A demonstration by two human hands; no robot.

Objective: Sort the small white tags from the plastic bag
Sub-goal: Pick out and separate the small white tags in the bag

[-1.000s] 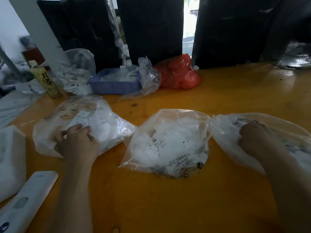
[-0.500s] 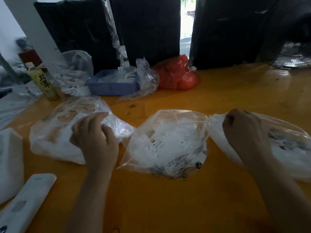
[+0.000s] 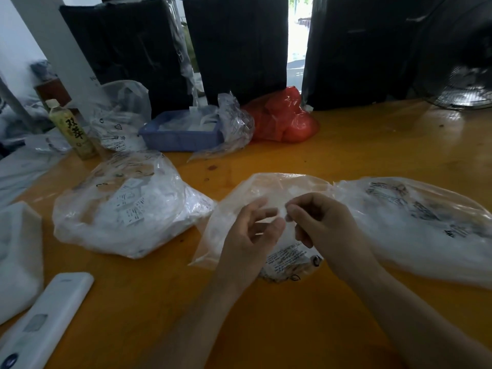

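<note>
Three clear plastic bags of small white tags lie on the orange table [image 3: 372, 145]: a left bag [image 3: 127, 209], a middle bag [image 3: 269, 187] and a right bag [image 3: 415, 222]. Both my hands meet above the middle bag. My left hand [image 3: 250, 235] has its fingers loosely spread, thumb pointing toward the other hand. My right hand [image 3: 324, 225] has its fingers curled, and its fingertips pinch a small white tag [image 3: 286, 217], which is blurred. The hands hide most of the middle bag's contents.
At the back stand a blue tray [image 3: 181, 139], a red plastic bag [image 3: 285, 121], a green drink bottle [image 3: 72, 131] and another clear bag [image 3: 119, 115]. A white remote-like device [image 3: 45, 320] and a white pouch [image 3: 18, 257] lie front left. Black wrapped bundles [image 3: 239, 43] and a fan [image 3: 466, 89] stand behind.
My left hand left the left bag and moved right. My right hand left the right bag and moved left. Both now meet over the middle bag.
</note>
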